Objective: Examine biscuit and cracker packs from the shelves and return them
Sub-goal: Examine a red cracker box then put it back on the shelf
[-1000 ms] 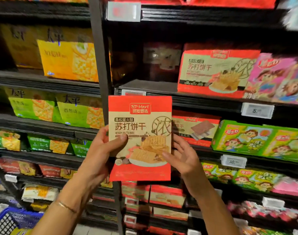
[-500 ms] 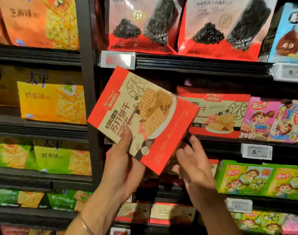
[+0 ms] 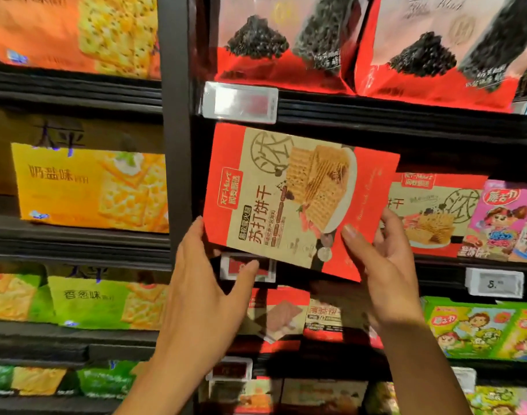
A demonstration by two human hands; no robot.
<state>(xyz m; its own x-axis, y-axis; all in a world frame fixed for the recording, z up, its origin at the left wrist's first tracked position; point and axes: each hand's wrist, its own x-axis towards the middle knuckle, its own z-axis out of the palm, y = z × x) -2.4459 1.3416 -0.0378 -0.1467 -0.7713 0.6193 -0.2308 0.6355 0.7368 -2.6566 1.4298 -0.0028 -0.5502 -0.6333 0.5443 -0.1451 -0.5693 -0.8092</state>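
Since the cracker box [image 3: 286, 199] is a flat carton of thin printed card, I judge it light and fairly stiff across its faces, but easy to dent at the corners, and the crackers inside would break if it were squeezed or dropped. It is turned on its side and tilted, held up in front of the gap on the shelf [image 3: 436, 265], just left of a matching box [image 3: 430, 214] that stands there. My right hand [image 3: 388, 271] has it pinched near the red end, thumb on the printed front and fingers [image 3: 391, 218] curled behind. My left hand [image 3: 202, 283] only steadies the opposite lower corner: its fingers are nearly straight against the edge, and the thumb is spread out under the bottom edge. The glossy print looks a little slippery to me, so I would trust the edges and corners over the flat faces. For sliding it in, I would keep a light hold on the two short ends, bring it level, and let the shelf take the weight before easing off. Whether the gap is deep enough I cannot tell, as the box hides it.
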